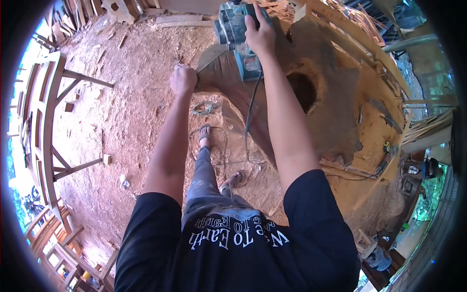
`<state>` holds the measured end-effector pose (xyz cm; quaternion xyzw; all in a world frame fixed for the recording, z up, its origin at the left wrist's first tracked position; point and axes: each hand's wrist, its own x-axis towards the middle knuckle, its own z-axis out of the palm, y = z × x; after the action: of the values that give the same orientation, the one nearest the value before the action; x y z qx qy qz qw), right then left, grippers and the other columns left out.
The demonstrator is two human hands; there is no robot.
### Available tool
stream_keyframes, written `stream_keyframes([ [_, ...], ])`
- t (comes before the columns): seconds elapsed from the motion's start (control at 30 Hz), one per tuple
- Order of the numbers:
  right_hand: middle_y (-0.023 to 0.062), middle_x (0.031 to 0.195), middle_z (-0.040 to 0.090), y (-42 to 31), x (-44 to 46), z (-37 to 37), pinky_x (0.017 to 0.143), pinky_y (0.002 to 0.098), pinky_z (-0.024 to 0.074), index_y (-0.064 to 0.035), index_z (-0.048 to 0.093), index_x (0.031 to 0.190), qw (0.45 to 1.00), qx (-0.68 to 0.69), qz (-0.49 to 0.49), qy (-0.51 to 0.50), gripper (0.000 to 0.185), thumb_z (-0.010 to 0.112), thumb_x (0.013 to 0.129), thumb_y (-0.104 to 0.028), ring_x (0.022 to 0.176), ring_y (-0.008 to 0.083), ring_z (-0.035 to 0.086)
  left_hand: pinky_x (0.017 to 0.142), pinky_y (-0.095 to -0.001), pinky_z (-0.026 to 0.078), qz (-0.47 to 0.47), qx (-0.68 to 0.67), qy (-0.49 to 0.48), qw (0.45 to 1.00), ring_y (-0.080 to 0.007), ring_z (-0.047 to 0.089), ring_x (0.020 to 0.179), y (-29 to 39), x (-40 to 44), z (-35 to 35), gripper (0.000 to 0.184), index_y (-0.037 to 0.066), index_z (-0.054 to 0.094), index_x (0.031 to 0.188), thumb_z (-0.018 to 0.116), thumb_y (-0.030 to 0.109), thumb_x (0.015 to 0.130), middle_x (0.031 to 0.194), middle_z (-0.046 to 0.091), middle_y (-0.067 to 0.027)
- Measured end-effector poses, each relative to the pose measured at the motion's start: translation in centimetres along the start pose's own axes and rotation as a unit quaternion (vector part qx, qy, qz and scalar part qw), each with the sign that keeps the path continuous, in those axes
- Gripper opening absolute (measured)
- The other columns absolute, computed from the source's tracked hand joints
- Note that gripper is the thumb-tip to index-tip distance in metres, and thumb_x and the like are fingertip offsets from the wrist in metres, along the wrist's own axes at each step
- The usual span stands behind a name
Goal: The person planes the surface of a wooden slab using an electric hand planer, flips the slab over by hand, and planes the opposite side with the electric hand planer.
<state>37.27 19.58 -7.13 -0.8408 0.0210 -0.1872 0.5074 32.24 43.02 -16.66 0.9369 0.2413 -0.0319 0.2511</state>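
My right hand (260, 35) is wrapped round the top handle of a teal electric planer (249, 68), which rests on a broad, dark wooden slab (335, 92) with an irregular edge and a large round hole. A power cord (251, 104) runs from the planer down past the slab's near edge. My left hand (184, 80) is closed at the slab's left edge, beside a pale, flat pointed piece (211, 56). Whatever lies inside its fingers is hidden.
Wood shavings cover the ground (121, 112), where cords loop near my feet (205, 134). A wooden frame (48, 117) stands at left. Sawdust-covered timber (379, 97) borders the slab at right, with a small tool (386, 163) near its corner. Planks (428, 131) are stacked farther right.
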Motion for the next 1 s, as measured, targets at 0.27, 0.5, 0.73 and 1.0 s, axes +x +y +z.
stream_keyframes([
  [0.27,0.0213,0.107,0.065,-3.9,-16.5,-6.0,0.08,0.0428,0.0515,-0.0212,0.039,0.153,0.999,-0.037,0.016,0.028,0.057,0.055,0.099,-0.031,0.097,0.0376,0.063,0.097,-0.0515,0.049,-0.026,-0.044,0.009,0.999,-0.0426,0.062,0.115,0.6,-0.5,-0.4,0.05,-0.002,0.067,0.116,0.034,0.034,0.102,0.121,0.066,-0.026],
  [0.5,0.0137,0.097,0.056,-5.1,-38.8,-15.4,0.077,0.0311,0.0457,-0.0023,0.035,0.153,0.991,0.029,0.117,-0.061,0.058,0.053,0.098,-0.01,0.088,0.0218,0.054,0.105,-0.0491,0.041,-0.064,-0.102,0.066,0.991,-0.0391,0.054,0.124,0.1,-0.5,0.4,0.055,-0.003,0.058,0.126,0.03,0.04,0.105,0.132,0.058,-0.0258],
  [0.73,0.0211,0.125,0.058,-5.9,-28.2,-11.8,0.095,0.0334,0.0451,-0.0041,0.04,0.151,0.993,0.049,0.084,-0.07,0.055,0.056,0.1,-0.018,0.117,0.0317,0.055,0.103,-0.0506,0.041,-0.042,-0.15,0.134,0.979,-0.0429,0.056,0.121,-0.7,-0.1,1.4,0.057,-0.005,0.06,0.123,0.029,0.039,0.105,0.129,0.059,-0.0293],
  [1.0,0.0261,0.133,0.06,-5.5,-19.1,-6.4,0.096,0.0416,0.0502,-0.0103,0.045,0.149,0.998,0.037,0.042,-0.043,0.051,0.055,0.102,-0.028,0.121,0.0429,0.059,0.109,-0.0485,0.038,-0.066,-0.155,0.111,0.98,-0.0417,0.05,0.129,-0.5,-0.4,1.2,0.062,-0.006,0.051,0.138,0.028,0.043,0.106,0.139,0.054,-0.0266],
])
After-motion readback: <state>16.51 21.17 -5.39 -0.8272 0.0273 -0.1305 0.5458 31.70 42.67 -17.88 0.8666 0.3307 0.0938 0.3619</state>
